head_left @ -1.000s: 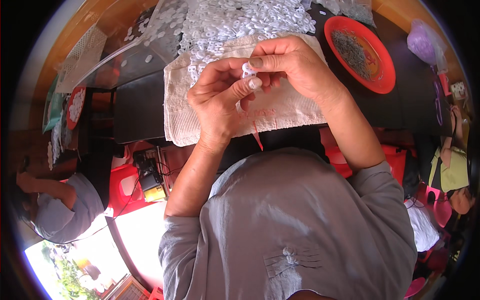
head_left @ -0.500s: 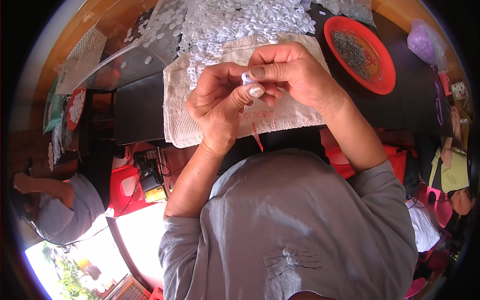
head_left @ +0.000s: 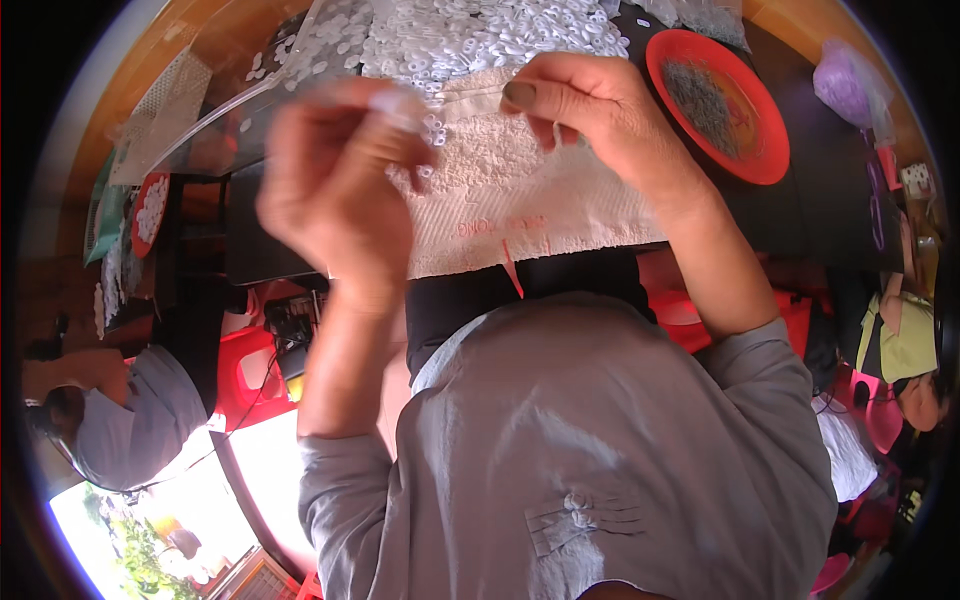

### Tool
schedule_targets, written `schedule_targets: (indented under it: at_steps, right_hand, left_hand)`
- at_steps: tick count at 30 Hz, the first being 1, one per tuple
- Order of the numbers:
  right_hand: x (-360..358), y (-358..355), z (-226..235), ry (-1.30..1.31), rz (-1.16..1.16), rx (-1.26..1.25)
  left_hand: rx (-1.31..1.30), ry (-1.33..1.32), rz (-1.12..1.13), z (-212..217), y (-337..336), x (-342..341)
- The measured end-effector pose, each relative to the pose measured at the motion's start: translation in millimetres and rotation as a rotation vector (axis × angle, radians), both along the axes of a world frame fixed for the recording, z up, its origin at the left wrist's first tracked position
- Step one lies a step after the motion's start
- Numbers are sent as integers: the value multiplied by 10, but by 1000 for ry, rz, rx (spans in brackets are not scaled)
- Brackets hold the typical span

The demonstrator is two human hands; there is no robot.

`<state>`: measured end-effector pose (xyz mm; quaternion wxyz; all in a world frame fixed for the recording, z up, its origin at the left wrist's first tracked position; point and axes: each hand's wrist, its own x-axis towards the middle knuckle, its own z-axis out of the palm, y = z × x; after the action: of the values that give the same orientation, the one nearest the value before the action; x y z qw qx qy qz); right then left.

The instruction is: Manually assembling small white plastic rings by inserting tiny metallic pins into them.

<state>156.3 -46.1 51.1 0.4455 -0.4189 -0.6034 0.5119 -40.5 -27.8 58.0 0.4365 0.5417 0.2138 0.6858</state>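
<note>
Our left hand [head_left: 335, 190] is raised over the near edge of the dark table [head_left: 820, 180], blurred, with its fingers bunched together; something small and pale seems to sit at the fingertips [head_left: 405, 105], though the blur keeps us from telling whether they grip it. Our right hand [head_left: 595, 110] is curled, thumb against forefinger, pinching a thin pale thread or strip [head_left: 555, 135] that hangs just below the thumb. Both hands hover above a white textured cloth [head_left: 520, 200] spread on the table, its near edge hanging toward our lap, with a small red mark and a red strand at that edge. Beyond the cloth lies a heap of small white ring-shaped pieces [head_left: 470, 35], some spilling onto the cloth just beside our left fingertips. To the right of our right hand stands a red round dish [head_left: 755, 150] holding dark grey bits. A purple bag [head_left: 845, 85] lies farther right. At far left another person in grey [head_left: 130, 420] sits below table level.
</note>
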Motion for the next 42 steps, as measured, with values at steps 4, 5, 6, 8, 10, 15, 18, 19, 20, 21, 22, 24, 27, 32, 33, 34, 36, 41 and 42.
schedule_targets:
  at_steps: [4,5,6,8,10,15,18,19,20,21,22,24,27,32,33,34,36,41,42]
  right_hand:
    - [220,94,-184,-564,-275,329]
    - [267,85,-247,-734,-280,480]
    - [280,74,-284,-891,-269,640]
    - [282,63,-344,-981,-249,690]
    - [256,68,-370,-1076,-239,731]
    - [285,32,-480,-1093,-136,786]
    - [229,48,-477,-1071,-138,857]
    - [220,53,-475,-1068,-134,858]
    - [206,51,-468,-1033,-146,872]
    - [187,52,-464,-998,-155,889]
    - [162,35,-417,-993,-145,895]
    - [100,-20,-295,-693,-95,840]
    - [69,-124,-226,-569,-88,637]
    - [45,-109,-87,-469,14,299]
    - [19,-92,-68,-467,18,300]
    - [-19,-72,-50,-432,62,277]
    - [-67,-39,-30,-394,107,255]
    - [-160,21,-83,-196,144,226]
    - [-180,29,-117,-196,146,227]
  left_hand:
    - [377,181,256,836,656,-678]
    - [324,282,345,957,916,-778]
    - [398,687,424,1092,1229,-1033]
    - [390,690,507,1100,1156,-979]
    - [373,683,647,1031,1085,-809]
    - [318,613,412,278,565,-244]
    - [-51,590,61,-129,327,-191]
    - [-155,635,-4,-228,278,-173]
    - [-217,634,-65,-309,207,-115]
    - [-340,585,-131,-360,113,-39]
    - [-457,549,-205,-351,17,24]
    - [-624,399,-373,-394,-84,150]
    - [-690,314,-424,-420,-155,218]
    - [-885,149,-502,-405,-128,142]
    - [-906,127,-512,-418,-125,112]
    - [-907,126,-508,-438,-109,67]
    - [-884,176,-602,-458,-70,-42]
    - [-915,135,-644,-461,-49,-168]
    - [-891,81,-638,-477,-48,-179]
